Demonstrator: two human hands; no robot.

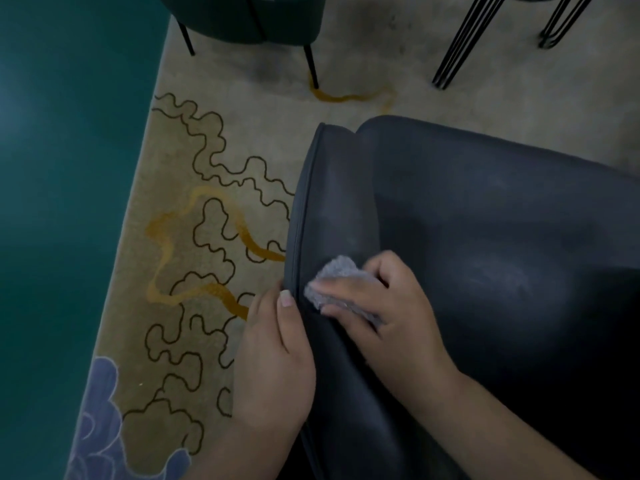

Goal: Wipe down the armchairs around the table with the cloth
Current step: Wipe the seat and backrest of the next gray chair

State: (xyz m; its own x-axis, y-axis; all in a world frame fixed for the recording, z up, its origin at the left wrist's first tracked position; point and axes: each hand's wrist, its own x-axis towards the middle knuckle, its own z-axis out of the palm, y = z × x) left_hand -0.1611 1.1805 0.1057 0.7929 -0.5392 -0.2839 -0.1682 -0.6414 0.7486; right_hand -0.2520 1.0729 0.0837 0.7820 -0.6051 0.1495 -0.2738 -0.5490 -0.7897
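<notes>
Fingers of our right hand [377, 306] are curling over the grey cloth [337, 282] and pressing it onto the dark armchair [485, 237], close to the piped seam that runs along the chair's left edge. We are bunching the cloth under the fingertips, with a rounded fold of it poking out beyond them toward the top of the backrest. Our left hand [273, 362] is bracing the same edge from outside: the thumb is lying along the seam, the palm is sitting against the chair's outer side, and the other fingers are wrapping out of sight behind it, so we are gripping the rim rather than the cloth. The two hands are working just beside each other, nearly touching across the seam.

Beyond the cloth, the chair's surface is stretching up and to the right, showing faint pale streaks and open leather all the way to the rounded upper edge. To the left of the chair, the patterned rug [207, 220] is lying bare between us and the teal floor [69, 202], whose border is running diagonally. Farther off, a second armchair [249, 19] is standing on thin black legs, well apart from ours, and black hairpin legs [460, 43] are rising at the upper right.
</notes>
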